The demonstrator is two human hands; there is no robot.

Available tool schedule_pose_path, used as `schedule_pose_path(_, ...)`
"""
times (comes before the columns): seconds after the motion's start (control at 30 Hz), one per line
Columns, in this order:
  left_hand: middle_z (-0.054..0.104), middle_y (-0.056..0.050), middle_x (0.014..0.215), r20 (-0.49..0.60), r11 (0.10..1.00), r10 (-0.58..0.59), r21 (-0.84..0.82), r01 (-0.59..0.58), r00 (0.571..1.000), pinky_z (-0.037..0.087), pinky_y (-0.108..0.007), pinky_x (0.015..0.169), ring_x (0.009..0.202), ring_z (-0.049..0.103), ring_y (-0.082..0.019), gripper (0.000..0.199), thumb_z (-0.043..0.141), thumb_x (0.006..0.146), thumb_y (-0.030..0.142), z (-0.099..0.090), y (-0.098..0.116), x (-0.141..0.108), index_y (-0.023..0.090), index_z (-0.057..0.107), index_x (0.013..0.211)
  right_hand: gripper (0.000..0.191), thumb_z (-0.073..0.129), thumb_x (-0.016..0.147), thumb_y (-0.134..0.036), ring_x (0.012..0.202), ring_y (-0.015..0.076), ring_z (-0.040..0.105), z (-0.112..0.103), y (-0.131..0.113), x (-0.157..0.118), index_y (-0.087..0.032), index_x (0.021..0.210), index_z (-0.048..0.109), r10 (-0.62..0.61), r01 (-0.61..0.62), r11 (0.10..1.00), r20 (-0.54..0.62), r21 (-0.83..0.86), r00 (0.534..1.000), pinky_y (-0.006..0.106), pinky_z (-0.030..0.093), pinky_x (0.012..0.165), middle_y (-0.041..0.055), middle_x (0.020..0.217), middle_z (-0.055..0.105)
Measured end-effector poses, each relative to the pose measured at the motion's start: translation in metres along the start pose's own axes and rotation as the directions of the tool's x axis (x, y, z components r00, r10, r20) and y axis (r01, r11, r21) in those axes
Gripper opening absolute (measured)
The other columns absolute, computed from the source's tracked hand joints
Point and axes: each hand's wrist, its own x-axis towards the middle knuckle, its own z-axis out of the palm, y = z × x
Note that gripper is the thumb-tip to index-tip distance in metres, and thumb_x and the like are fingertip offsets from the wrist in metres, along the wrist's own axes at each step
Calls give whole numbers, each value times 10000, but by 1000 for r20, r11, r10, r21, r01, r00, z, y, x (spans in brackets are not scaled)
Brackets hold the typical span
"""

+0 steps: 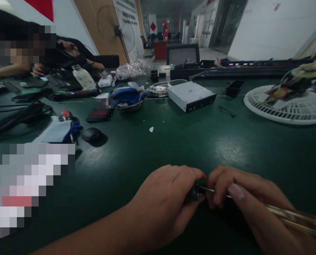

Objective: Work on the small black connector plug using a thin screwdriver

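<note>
Near the front of the green table, my left hand is closed round a small dark part, mostly hidden by the fingers. My right hand grips a screwdriver, its thin metal shaft between thumb and fingers. The screwdriver's clear yellowish handle runs back under the right palm toward the lower right. Its shaft points left, and the tip meets the dark part at my left fingertips. What kind of part it is cannot be made out.
A disc drive lies beyond my hands, with a white fan grille to its right. Leftward are a black computer mouse, a metal bowl with blue cloth and black cables. Another person's arm reaches over the far left.
</note>
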Motion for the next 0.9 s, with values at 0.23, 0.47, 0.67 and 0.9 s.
schedule_pose_path(0.23,659,-37,1055,90,998,20,63,-25,996,451,-375,773,903,588,-219,351,628,859,111,-4,1,4,200,543,1188,327,435,1044,-314,748,164,640,1,-1,0,-235,802,641,-47,45,999,49,30,998,278,496,680,15,769,648)
schedule_pose_path(0.47,651,-36,1039,113,997,8,70,-16,994,457,-384,786,906,582,-218,258,582,900,132,-5,2,5,187,569,1151,339,426,1046,-296,651,139,605,6,-1,0,-236,771,616,-5,2,993,-27,-120,1000,255,473,590,-4,721,616)
schedule_pose_path(0.67,664,-37,1057,90,996,55,71,-61,994,458,-374,773,897,595,-218,360,622,869,132,-3,1,3,184,535,1214,349,463,1027,-292,686,161,660,4,-3,0,-255,721,625,-20,17,968,-8,-249,1000,266,506,616,-4,698,664)
schedule_pose_path(0.9,669,-16,1075,30,999,5,33,-6,1000,470,-368,818,929,616,-210,393,641,851,128,-2,2,3,236,520,1209,279,462,1019,-272,723,138,670,0,-3,3,-245,802,635,-108,112,990,53,-84,993,246,520,652,-4,762,677)
